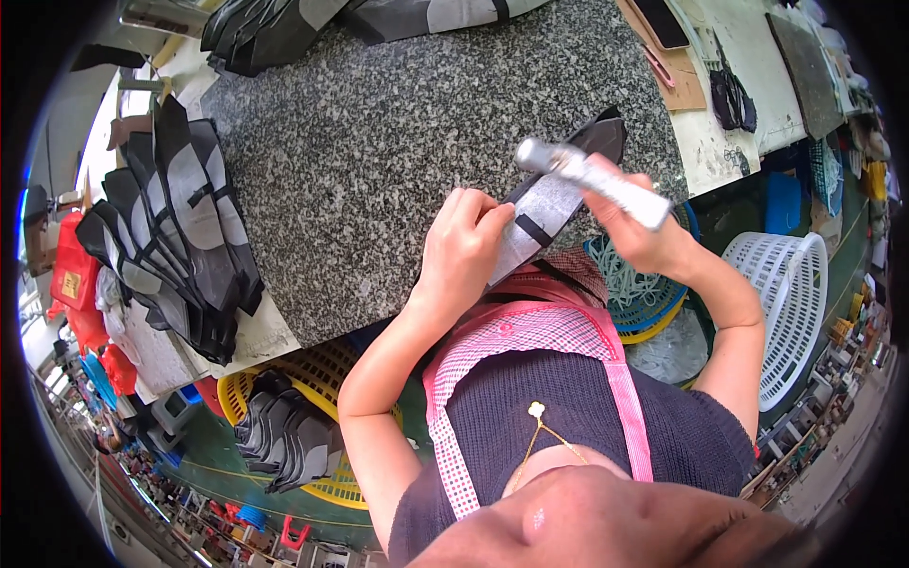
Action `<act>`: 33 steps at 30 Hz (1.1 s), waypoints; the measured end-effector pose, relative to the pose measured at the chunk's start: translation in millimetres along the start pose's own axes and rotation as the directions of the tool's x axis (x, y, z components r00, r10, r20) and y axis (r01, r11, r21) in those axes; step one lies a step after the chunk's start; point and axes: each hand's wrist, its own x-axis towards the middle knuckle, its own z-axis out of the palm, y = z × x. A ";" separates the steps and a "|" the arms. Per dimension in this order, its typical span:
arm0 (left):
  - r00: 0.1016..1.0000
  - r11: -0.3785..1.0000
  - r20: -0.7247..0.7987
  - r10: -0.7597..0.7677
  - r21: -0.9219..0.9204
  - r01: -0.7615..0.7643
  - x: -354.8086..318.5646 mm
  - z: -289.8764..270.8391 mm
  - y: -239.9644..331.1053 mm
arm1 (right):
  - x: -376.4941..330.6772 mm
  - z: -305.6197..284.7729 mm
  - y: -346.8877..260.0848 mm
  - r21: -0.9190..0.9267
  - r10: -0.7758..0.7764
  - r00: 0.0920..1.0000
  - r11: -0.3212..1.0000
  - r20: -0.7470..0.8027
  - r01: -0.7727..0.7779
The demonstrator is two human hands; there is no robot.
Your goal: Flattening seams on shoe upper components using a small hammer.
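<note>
STATUS: 1 PC. IN HAND, NEAR EDGE OF SLAB

We have a speckled stone slab [379, 142] filling the ctr. of the frame. Grey/black pcs. sit in a left stack [180, 227] at mid-left and an upper stack [275, 28] at upper left; a yellow basket [312, 374], lower left, holds more. Right of ctr., one grey/black pc. [559, 202] lies diagonally, lower end at the slab's near edge. L hand [459, 248] pinches its left side; R hand [639, 232] is clenched round a silver hammer-like tool [606, 185], blurred, over the pc.; contact: can't tell. A black strap [533, 230] crosses the pc.

Progress: we judge this pc. mid-op., strap in place, tool work unfinished. Which stacks are done and which remain, we can't tell.

Clearance: we have open slab up and left of the pc., as far as both stacks. Min. room at the near edge & lower right corner, beside R hand.
</note>
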 end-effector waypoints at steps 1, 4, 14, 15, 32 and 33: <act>0.999 0.999 -0.002 0.048 0.007 -0.048 1.5 -0.1 -1.6 | 1.9 4.5 7.4 -0.076 0.045 0.991 0.996 0.127 -0.036; 0.982 0.982 0.098 -0.159 -0.091 0.168 -2.7 -13.1 -7.8 | 4.9 12.0 21.3 -0.279 -0.020 0.980 0.957 0.198 0.076; 0.996 0.982 0.049 0.072 0.173 -0.080 -24.4 -16.9 -3.0 | -1.9 24.9 3.2 -0.237 -0.014 0.971 0.969 0.240 0.072; 0.996 0.996 0.084 -0.015 0.094 0.007 -25.1 -19.8 -3.9 | -0.9 26.4 3.9 -0.307 -0.003 0.966 0.948 0.258 0.085; 0.992 0.943 0.040 0.118 0.310 -0.124 -60.9 -26.9 -2.6 | 1.5 37.8 -19.5 -0.172 -0.195 0.965 0.959 0.174 0.224; 0.988 0.936 0.014 0.156 0.316 -0.153 -61.7 -25.6 -3.4 | 0.2 39.2 -19.1 -0.170 -0.194 0.964 0.959 0.179 0.225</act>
